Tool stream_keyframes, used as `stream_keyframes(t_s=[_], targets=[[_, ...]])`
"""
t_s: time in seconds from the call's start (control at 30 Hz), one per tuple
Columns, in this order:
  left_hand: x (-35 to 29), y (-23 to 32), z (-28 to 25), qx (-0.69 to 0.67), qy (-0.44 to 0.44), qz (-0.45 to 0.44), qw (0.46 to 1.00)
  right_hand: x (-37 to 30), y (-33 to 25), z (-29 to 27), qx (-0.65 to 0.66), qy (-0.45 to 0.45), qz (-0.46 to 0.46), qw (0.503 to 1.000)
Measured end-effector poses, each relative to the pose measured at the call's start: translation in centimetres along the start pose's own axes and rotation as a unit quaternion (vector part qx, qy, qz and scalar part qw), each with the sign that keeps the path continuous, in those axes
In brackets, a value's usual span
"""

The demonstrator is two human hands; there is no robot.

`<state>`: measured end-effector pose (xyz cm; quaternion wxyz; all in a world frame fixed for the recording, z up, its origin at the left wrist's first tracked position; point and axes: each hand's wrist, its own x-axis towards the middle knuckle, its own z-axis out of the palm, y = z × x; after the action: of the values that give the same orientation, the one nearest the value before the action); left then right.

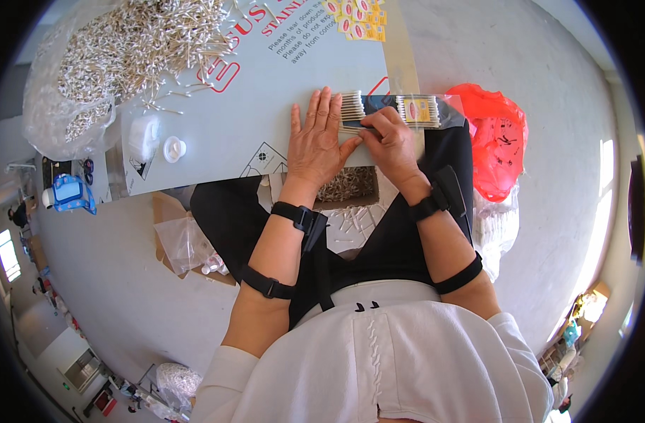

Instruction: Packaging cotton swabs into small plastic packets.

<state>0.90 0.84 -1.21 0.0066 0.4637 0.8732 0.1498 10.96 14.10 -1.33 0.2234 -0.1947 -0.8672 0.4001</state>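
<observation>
My left hand (315, 137) lies flat on the grey sheet-covered table, fingers stretched out, beside a row of cotton swabs (352, 106). Close to its thumb, my right hand (391, 144) is bent into a pinch at the lower end of this row, at a cotton swab (350, 130); the fingertips partly hide the grip. Just beyond the right hand, a second row of swabs with a yellow card (420, 110) on it lies in clear plastic film (450, 113) at the table's right edge. Something dark shows between the two rows.
A big clear bag (44, 116) spills a heap of loose cotton swabs (135, 56) at the back left. Several yellow cards (355, 17) lie at the back. A small white round container (174, 149) stands left. Below the table is a box of swabs (347, 189); a red bag (497, 141) hangs right.
</observation>
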Motion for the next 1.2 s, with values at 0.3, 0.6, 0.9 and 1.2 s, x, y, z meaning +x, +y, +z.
stream_keyframes(t_s=[0.3,0.6,0.9,1.2], targets=[[0.0,-0.1,0.2,0.001,-0.001,0.000,1.000,0.6,0.4,0.5,0.001,0.042,0.018,0.999],[0.1,0.0,0.2,-0.002,0.002,0.000,1.000,0.5,0.4,0.5,-0.008,0.049,0.017,0.999],[0.1,0.0,0.0,-0.002,-0.003,-0.005,1.000,0.6,0.1,0.3,-0.013,0.022,0.013,1.000],[0.2,0.0,0.0,-0.006,-0.009,-0.008,1.000,1.4,-0.1,0.5,-0.058,0.022,0.033,0.998]])
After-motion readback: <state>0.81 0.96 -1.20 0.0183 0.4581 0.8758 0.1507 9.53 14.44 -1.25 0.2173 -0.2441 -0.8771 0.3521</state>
